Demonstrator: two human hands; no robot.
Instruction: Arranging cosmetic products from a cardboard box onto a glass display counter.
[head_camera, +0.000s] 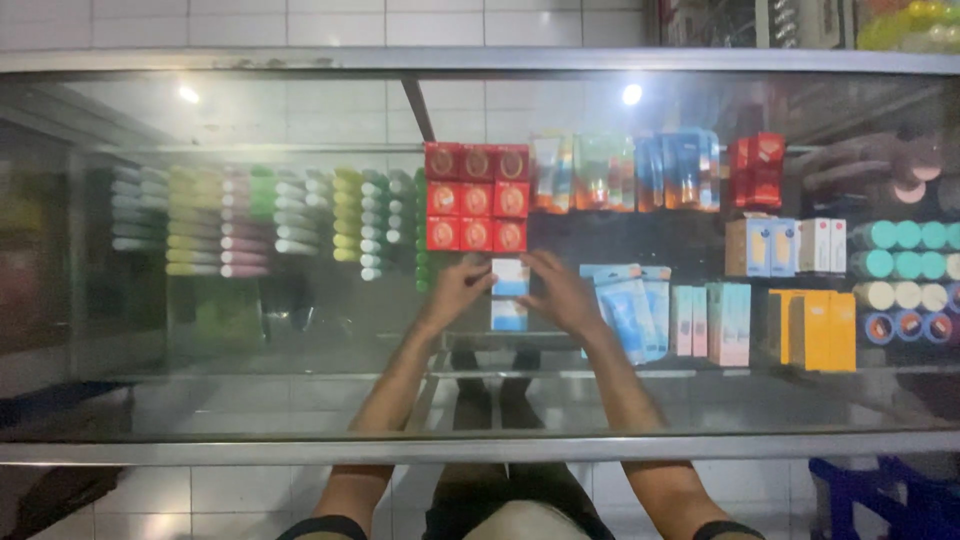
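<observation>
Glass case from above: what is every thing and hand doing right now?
Left hand: inside the case, touching the white and blue box.
Right hand: touching the box's other side.
White and blue box: upright between both hands.
Red boxes: stacked in neat rows.
Orange boxes: standing upright.

- We see dim, hazy light through the glass top (250, 330).
- Two ceiling lamps glare as reflections (631, 94).
- Edges look soft; the stocked goods blur.
</observation>
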